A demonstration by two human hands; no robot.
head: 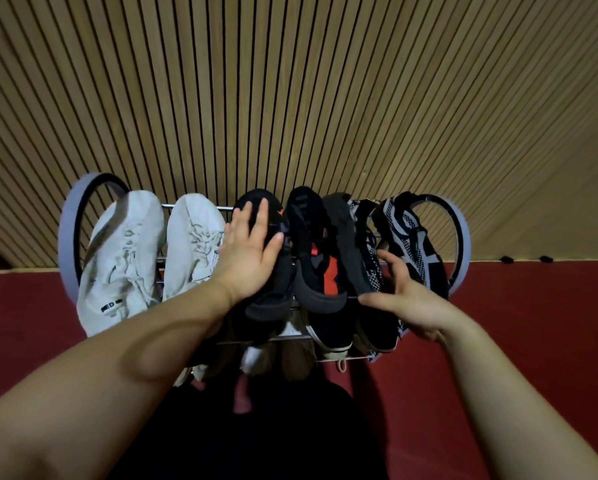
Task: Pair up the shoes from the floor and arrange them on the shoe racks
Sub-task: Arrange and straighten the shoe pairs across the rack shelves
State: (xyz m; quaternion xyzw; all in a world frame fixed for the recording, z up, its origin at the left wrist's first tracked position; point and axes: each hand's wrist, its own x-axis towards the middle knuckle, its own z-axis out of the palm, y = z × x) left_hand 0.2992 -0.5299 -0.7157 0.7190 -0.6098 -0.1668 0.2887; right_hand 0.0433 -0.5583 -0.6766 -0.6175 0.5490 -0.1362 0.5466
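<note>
- The left hand [247, 252] lay flat, fingers spread wide, its grip closed on nothing, palm pressed on the upper of a black shoe with an orange mark [273, 271] on the top tier of the shoe rack [460, 237].
- The right hand [410, 296] hovered with fingers curled loosely apart, grip wide and holding nothing, just in front of the black-and-white patterned shoes; whether it touched them could not be told.
- Just right of the left hand sat a black shoe with red patches [320, 271], its toe pointing to the wall.
- Next came a dark grey shoe [346, 244], then 2 black-and-white patterned shoes [411, 237] at the right end of the tier.
- At the left end of the same tier lay 2 white sneakers [124, 258], side by side, the nearer one carrying small dark lettering.
- Below, a lower tier held a dark shoe with a white sole [332, 337] and other pale footwear, partly hidden.
- The rack stood on a red floor [533, 323] against a wall of vertical wooden slats [290, 98].
</note>
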